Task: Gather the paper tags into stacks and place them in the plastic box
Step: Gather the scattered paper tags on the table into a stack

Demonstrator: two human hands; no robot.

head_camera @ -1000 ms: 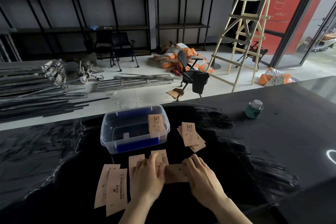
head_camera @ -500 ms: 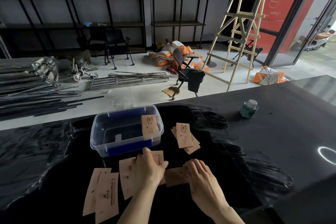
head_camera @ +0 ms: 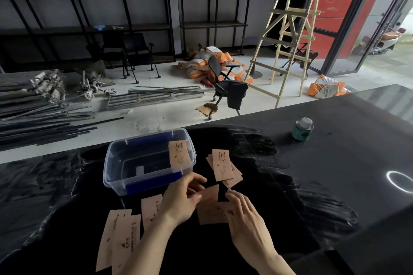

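A clear plastic box [head_camera: 116,169] with blue handles stands on the black table, and one tan paper tag [head_camera: 180,156] leans inside its right end. My left hand [head_camera: 181,198] pinches a tag [head_camera: 211,192] lifted just in front of the box. My right hand [head_camera: 243,214] rests flat on another tag [head_camera: 210,213] lying on the table. A small fanned pile of tags [head_camera: 223,168] lies right of the box. One tag [head_camera: 150,210] lies left of my left wrist, and two overlapping tags [head_camera: 118,241] lie at the near left.
A green can with a white cap [head_camera: 302,129] stands at the far right of the black table [head_camera: 335,163]. Beyond the table's far edge are a floor with metal bars, an office chair [head_camera: 225,87] and a wooden ladder [head_camera: 288,35].
My left hand has lifted a tag off the table and moved it up and right toward the box. My right hand has stayed on its tag.
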